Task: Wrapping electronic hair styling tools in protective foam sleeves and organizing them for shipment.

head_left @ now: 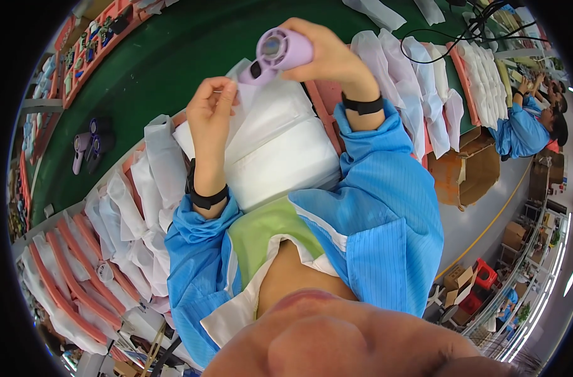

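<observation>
A lilac handheld fan (294, 50) with a round grille is gripped in my right hand (329, 51), above a stack of white translucent bags (283, 160). The fan's narrower end points down and left, at the opening of a thin translucent bag (256, 103). My left hand (212, 107) pinches that bag's edge between thumb and fingertips. Part of the fan's lower end lies at or behind the bag's film; how far in, I cannot tell. The stack lies close in front of my body.
Bagged items in pink racks (126, 195) line the left; more bagged items (418, 75) stand at the right. Several fans (93, 144) lie on the green belt (167, 63). Black cables (487, 25) hang at upper right. Beyond an open carton (465, 169), co-workers (528, 129) sit.
</observation>
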Available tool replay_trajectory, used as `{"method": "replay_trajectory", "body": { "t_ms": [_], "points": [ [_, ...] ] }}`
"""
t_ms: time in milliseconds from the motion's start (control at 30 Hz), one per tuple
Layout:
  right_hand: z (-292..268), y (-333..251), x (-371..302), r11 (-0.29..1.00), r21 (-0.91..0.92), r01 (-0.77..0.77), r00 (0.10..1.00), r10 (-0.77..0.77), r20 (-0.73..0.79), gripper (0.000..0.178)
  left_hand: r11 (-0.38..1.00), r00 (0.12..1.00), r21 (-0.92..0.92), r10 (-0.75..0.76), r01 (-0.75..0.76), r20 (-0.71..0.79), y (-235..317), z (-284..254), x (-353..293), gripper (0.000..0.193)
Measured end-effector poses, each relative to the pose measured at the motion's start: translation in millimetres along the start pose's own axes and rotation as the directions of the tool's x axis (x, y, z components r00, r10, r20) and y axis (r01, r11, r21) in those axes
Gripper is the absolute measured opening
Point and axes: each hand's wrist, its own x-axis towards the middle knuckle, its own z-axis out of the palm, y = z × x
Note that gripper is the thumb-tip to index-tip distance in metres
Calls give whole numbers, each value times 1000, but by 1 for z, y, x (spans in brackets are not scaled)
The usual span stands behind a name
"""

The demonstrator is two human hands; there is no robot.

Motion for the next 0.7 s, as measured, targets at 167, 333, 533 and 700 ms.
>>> {"method": "replay_trajectory", "body": {
  "t_ms": [167,333,533,700],
  "points": [
    [61,5,12,941,-83,327,943,-331,-41,57,893,976,-424,69,-153,-207,17,-6,-3,13],
    [89,-4,5,932,-208,298,945,-318,-72,65,819,980,-565,-25,-94,-199,22,-14,-9,11],
    [88,-6,4,933,-272,237,930,-299,-213,68,780,847,451,524,-434,-92,32,7,-26,16],
    [80,-2,7,908,-309,282,870,-378,-316,61,673,773,506,634,-540,-19,34,22,-33,28]
  ]
}}
